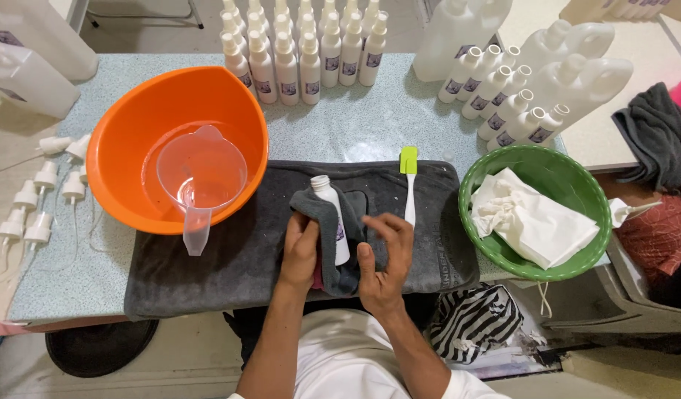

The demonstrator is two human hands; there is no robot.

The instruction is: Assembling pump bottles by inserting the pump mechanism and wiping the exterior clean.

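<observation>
A small white bottle [330, 209] without a cap lies in a dark grey cloth [320, 214] over a grey towel [237, 251] spread on the table. My left hand [300, 253] grips the cloth-wrapped bottle from the left. My right hand [385, 258] is just right of it, fingers spread, holding nothing and touching the cloth's edge. A white spatula with a green blade [409, 185] lies on the towel beside my right hand.
An orange basin [133, 125] with a clear measuring jug [200, 181] sits at the left. A green bowl [570, 177] holds white crumpled bags. Rows of small white bottles [303, 52], larger jugs [577, 74] and loose spray pumps [41, 199] ring the table.
</observation>
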